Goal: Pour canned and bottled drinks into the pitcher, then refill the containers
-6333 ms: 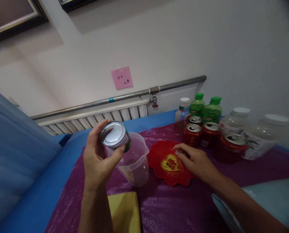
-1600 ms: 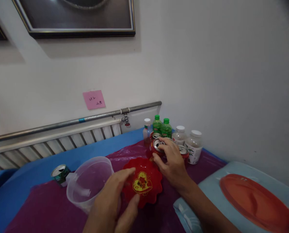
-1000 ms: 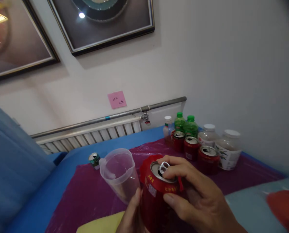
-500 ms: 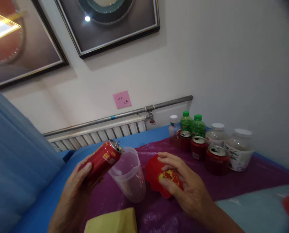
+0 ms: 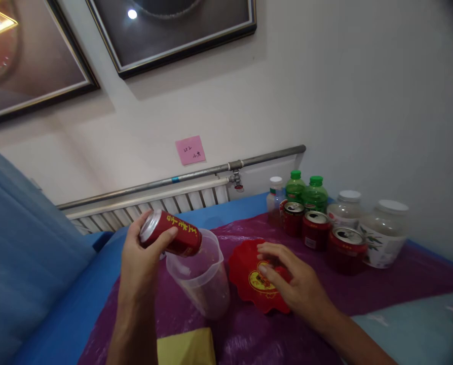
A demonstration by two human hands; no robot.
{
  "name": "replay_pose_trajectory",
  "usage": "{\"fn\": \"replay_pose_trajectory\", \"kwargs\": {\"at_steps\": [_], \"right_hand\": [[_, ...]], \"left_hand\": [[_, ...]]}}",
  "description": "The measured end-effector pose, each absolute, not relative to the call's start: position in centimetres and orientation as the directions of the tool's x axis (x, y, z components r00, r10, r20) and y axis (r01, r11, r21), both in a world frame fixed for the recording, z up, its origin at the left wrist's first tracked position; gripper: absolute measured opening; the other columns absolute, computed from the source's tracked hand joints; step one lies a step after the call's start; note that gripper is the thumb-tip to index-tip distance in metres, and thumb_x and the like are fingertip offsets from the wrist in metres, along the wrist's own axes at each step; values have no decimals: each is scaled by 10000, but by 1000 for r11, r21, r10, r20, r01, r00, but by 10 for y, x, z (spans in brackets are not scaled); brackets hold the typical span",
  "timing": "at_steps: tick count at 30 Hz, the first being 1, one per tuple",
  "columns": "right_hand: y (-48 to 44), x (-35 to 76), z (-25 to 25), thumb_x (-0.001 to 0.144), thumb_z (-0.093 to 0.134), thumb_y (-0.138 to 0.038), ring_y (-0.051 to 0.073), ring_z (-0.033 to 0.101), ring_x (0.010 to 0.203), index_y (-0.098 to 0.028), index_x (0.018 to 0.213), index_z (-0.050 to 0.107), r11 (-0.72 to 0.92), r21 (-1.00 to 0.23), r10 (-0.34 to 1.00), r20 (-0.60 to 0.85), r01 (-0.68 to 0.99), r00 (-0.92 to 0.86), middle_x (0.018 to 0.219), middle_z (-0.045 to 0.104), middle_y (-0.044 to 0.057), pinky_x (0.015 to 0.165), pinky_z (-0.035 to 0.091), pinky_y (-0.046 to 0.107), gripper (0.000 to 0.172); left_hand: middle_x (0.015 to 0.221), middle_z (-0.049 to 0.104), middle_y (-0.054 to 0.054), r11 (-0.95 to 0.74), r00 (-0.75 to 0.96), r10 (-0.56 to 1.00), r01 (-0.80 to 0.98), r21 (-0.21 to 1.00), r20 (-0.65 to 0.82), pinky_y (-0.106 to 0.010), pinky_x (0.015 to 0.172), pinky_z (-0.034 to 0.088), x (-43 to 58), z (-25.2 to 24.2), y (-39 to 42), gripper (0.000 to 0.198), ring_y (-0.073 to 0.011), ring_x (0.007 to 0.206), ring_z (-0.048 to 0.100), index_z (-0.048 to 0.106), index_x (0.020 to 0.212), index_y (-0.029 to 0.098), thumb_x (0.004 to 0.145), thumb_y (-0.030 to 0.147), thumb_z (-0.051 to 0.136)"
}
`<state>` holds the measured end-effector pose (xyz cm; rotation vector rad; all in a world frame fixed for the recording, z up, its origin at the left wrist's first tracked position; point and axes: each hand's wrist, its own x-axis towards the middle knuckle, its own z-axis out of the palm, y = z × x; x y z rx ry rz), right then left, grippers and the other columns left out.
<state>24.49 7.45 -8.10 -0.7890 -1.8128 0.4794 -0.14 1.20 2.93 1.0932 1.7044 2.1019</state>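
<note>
My left hand [image 5: 145,248] is wrapped round a red can [image 5: 179,235] with yellow lettering. The can is tilted, its silver base up to the left and its top end down over the mouth of a clear plastic pitcher [image 5: 211,291]. Whether liquid is flowing cannot be made out. Over the right part of a red scalloped dish [image 5: 241,268] with a yellow design, my right hand [image 5: 295,279] hovers with bent fingers apart, holding nothing.
Red cans [image 5: 315,230], green-capped bottles [image 5: 315,195] and white-lidded jars [image 5: 386,235] stand at the right. A folded yellow cloth [image 5: 186,347] lies in front on the purple sheet [image 5: 249,334]. A blue curtain [image 5: 25,253] hangs at the left.
My left hand has turned the can over, from top end raised to top end lowered over the pitcher. My right hand has shifted slightly to the right, still apart from the can.
</note>
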Motion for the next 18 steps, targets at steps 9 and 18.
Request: {"fn": "replay_pose_trajectory", "kwargs": {"at_steps": [9, 18], "right_hand": [[86, 244, -95, 862, 562, -264, 152, 690, 783, -222, 1011, 641, 640, -684, 767, 592, 351, -247, 947, 708, 40, 716, 565, 260, 173], [89, 246, -97, 863, 554, -313, 162, 691, 759, -226, 985, 650, 604, -680, 795, 554, 415, -248, 918, 715, 38, 689, 569, 280, 178]], "left_hand": [[1191, 636, -59, -296, -717, 567, 281, 913, 405, -343, 854, 513, -2, 10, 21, 822, -235, 1038, 607, 554, 1307, 292, 550, 354, 867], [1126, 672, -37, -333, -714, 582, 228, 915, 390, -305, 820, 520, -6, 7, 25, 748, -192, 951, 630, 598, 1251, 292, 555, 296, 872]]}}
